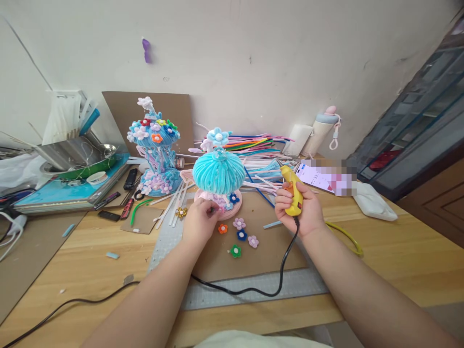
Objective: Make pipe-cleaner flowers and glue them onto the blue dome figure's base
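My right hand (300, 210) is wrapped round a yellow hot glue gun (294, 195), its nozzle pointing up and left, away from the craft. My left hand (200, 220) is closed in a pinch at the front left of a round pink base (237, 209) with small flowers on it; what the fingers hold is hidden. Over the base stands a turquoise pipe-cleaner dome (219, 171), topped by a light blue flower (218, 137). Several loose flowers lie in front, among them an orange flower (222, 229) and a green flower (236, 251). A gold flower (181, 212) lies left of my left hand.
A similar blue flowered piece (154, 137) stands at the back left. Pipe cleaners (250, 145) lie along the wall. The glue gun's black cord (246, 292) crosses the cardboard and cutting mat (206, 299). A phone (321, 179) and white pouch (373, 200) lie right.
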{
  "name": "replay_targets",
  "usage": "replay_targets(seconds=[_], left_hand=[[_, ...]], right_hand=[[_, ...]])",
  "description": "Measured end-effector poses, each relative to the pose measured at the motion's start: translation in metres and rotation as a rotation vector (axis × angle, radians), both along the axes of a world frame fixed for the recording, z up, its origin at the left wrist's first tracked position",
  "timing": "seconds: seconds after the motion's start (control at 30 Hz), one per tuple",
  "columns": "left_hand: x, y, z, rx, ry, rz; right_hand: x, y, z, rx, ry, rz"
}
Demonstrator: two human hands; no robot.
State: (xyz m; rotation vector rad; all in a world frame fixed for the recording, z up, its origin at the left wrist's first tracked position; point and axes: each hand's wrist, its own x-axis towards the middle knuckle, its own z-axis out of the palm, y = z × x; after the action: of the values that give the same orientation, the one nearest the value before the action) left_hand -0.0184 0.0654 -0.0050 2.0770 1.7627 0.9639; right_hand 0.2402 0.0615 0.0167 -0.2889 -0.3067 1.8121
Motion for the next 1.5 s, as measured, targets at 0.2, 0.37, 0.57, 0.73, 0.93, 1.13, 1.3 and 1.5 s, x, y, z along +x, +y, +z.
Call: replay_targets(seconds=[0.2,0.37,0.57,0.73,0.93,1.13,1.3,1.5], left_hand=[[0.005,0.002,-0.005,0.048,0.055,0.007],[0.004,0.0,-0.003,0.053,0.096,-0.006],[0.005,-0.001,-0.001,0.055,0.13,-0.007],[0.006,-0.002,0.0,0.054,0.14,-0.008],[-0.001,-0.006,0.007,0.016,0.013,0.05],[-0.006,-0.007,0.003,-0.022,-0.023,0.111],[-0.004,-0.009,-0.006,-0.05,-0.04,0.105],[0.001,-0.009,-0.01,-0.039,-0.034,0.123]], right_hand=[[0.0,0.0,0.0,-0.004,-0.01,0.002],[0.0,0.0,0.0,-0.001,-0.007,0.009],[-0.001,0.0,0.0,-0.007,-0.002,0.005],[-0.001,-0.001,0.0,-0.003,-0.006,0.006],[0.002,0.001,-0.001,-0.013,-0.007,0.01],[-0.006,0.002,-0.005,-0.132,-0.494,-0.017],[-0.024,-0.009,-0.006,-0.037,-0.934,-0.008],[-0.03,-0.017,-0.004,0.05,-1.047,0.103]])
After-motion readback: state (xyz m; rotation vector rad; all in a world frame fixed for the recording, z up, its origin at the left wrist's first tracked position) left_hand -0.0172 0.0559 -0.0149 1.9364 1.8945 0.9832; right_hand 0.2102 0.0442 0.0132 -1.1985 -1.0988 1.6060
